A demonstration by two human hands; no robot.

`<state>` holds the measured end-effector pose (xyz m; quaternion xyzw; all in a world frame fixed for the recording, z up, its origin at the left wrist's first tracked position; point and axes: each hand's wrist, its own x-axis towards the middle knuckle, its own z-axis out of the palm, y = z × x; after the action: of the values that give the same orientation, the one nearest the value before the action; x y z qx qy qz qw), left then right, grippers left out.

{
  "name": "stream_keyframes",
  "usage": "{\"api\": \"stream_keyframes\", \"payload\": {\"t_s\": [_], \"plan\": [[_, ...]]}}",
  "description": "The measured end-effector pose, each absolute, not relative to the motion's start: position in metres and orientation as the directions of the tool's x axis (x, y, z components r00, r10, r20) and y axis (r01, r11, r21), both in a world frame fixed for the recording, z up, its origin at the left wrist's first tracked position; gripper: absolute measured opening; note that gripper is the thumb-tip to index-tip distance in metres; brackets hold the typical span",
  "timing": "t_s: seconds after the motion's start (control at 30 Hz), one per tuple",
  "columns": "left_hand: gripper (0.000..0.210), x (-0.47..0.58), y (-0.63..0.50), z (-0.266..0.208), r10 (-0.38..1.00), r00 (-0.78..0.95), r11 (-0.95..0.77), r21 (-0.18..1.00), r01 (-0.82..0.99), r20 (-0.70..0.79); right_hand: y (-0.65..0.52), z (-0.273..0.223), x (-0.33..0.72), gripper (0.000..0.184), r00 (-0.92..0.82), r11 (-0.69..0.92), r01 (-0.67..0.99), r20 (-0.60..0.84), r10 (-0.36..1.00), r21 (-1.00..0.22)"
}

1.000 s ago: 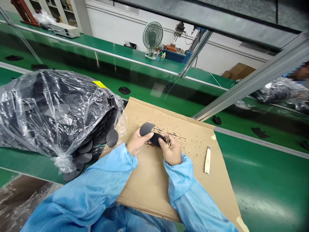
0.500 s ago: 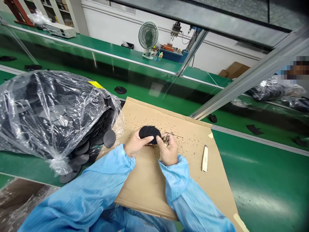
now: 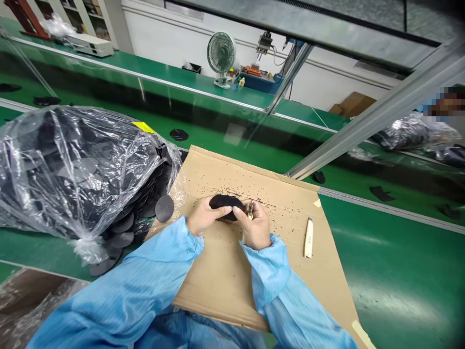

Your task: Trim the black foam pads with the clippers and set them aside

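Over the cardboard sheet, my left hand (image 3: 199, 216) grips the left side of a small stack of thin black rubber-like discs (image 3: 225, 200), thumb on the near face. The thumb of my right hand (image 3: 257, 228) presses the stack's right side, almost touching the left thumb. Tucked in the right hand's curled fingers is a small metal hand tool (image 3: 250, 208) with pale handles; its exact kind is mostly hidden. To the left, a loose black disc (image 3: 164, 208) with a raised mark rests by the mouth of a clear plastic bag (image 3: 72, 165) full of similar discs.
Tiny black bits dot the cardboard sheet (image 3: 221, 295). A cream utility knife (image 3: 308, 237) lies on its right part. Behind the sheet rises a slanted metal post (image 3: 327, 140). Several dark pieces lie along the green belt (image 3: 381, 242), and a fan (image 3: 221, 55) stands on the far bench.
The disc stack has tilted, showing a narrower dark face and a less distinct fan of edges. My right hand has shifted slightly right and toward me. Both hands keep hold.
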<state>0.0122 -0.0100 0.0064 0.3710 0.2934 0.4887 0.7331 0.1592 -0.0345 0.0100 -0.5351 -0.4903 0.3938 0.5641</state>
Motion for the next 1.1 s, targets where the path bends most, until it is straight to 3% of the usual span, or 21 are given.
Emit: {"api": "stream_keyframes", "payload": {"t_s": [0.23, 0.4, 0.53, 0.7, 0.9, 1.1], "plan": [[0.040, 0.015, -0.013, 0.004, 0.918, 0.391, 0.266, 0.830, -0.491, -0.064, -0.033, 0.008, 0.160, 0.034, 0.259, 0.128, 0.061, 0.140, 0.956, -0.990], [0.041, 0.014, -0.010, 0.005, 0.913, 0.379, 0.361, 0.728, -0.582, -0.150, -0.037, 0.011, 0.157, 0.024, 0.167, 0.194, 0.213, 0.231, 0.959, -0.958], [0.041, 0.010, -0.004, 0.005, 0.864, 0.410, 0.497, 0.625, -0.602, -0.293, -0.042, 0.014, 0.155, 0.026, 0.002, 0.370, 0.318, 0.391, 0.920, -0.873], [0.038, 0.007, -0.006, 0.005, 0.782, 0.546, 0.601, 0.592, -0.537, -0.299, -0.044, 0.018, 0.153, 0.012, -0.013, 0.488, 0.524, 0.566, 0.824, -0.698], [0.043, 0.005, -0.009, 0.006, 0.751, 0.609, 0.618, 0.597, -0.512, -0.255, -0.047, 0.022, 0.152, 0.013, -0.093, 0.573, 0.571, 0.647, 0.757, -0.588], [0.047, 0.006, -0.010, 0.006, 0.751, 0.610, 0.603, 0.640, -0.477, -0.252, -0.048, 0.023, 0.149, 0.011, -0.064, 0.555, 0.617, 0.667, 0.742, -0.558]]}}
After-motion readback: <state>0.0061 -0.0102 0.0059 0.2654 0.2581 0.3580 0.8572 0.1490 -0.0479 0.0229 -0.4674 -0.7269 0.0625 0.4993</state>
